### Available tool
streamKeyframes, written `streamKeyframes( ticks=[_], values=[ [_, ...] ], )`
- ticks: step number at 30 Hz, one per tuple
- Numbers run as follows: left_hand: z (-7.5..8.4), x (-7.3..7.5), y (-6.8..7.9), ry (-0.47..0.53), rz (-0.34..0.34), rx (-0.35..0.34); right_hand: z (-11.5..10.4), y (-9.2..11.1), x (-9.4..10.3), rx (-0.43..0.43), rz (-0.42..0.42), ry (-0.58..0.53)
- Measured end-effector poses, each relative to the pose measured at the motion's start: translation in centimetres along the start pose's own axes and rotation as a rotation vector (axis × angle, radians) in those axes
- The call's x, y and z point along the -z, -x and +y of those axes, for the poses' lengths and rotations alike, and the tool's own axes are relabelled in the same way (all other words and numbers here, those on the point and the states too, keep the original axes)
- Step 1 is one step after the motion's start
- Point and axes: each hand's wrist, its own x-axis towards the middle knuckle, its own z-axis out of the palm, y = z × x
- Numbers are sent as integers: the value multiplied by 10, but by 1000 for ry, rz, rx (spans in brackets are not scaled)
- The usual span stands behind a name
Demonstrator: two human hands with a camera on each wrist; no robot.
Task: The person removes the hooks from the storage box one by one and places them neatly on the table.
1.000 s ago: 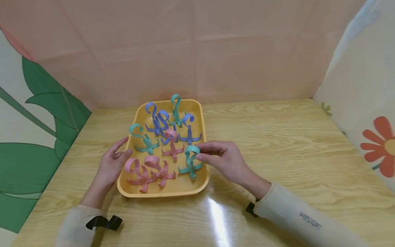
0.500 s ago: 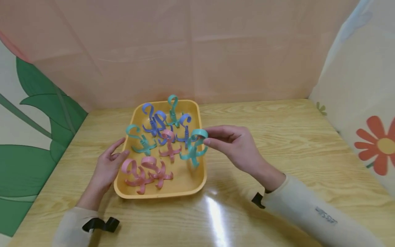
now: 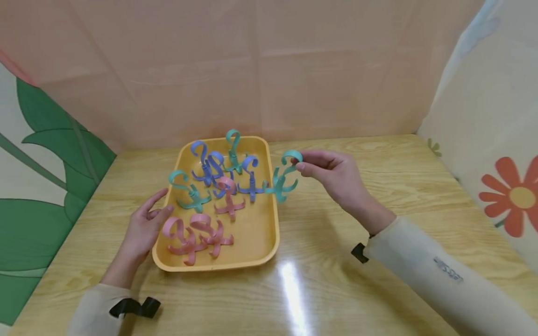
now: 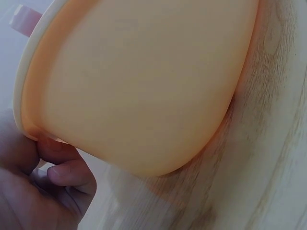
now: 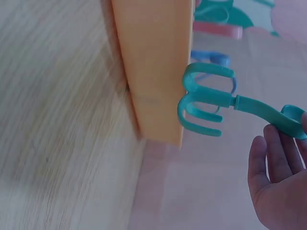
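My right hand (image 3: pixel 340 177) pinches the curved top of a teal four-prong hanging hook (image 5: pixel 208 96), prongs down, at the yellow tray's right rim in the head view. In the right wrist view, the hook's prongs overlap the upper edge of the tray wall. My left hand (image 3: pixel 145 228) holds the left rim of the yellow tray (image 3: pixel 272 233), thumb over the edge and fingers curled below it, as the left wrist view shows. Inside the tray stand several like hooks: teal (image 3: pixel 194 198), blue (image 3: pixel 251 184) and pink (image 3: pixel 229 205), with two pink ones near its front left corner.
The tray rests on a wood-grain table (image 3: pixel 378 196), left of the middle. A pink cloth backdrop (image 3: pixel 269 70) hangs behind the table. Panels with a painted green plant (image 3: pixel 33 233) and a red flower (image 3: pixel 519 196) flank it.
My right hand has lifted the teal hook from the tray's front right part and moved it up and right to the rim. The left hand has stayed at the left rim.
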Motion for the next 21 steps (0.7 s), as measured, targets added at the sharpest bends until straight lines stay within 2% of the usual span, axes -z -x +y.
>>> streamKeyframes(
  ticks=[8,21],
  values=[
    [-3,1,0,0,6,-8,11,-20,18,-52,69,-58],
    [-1,1,-1,-13,-1,-8,20,-41,29,-111,129,118]
  ],
)
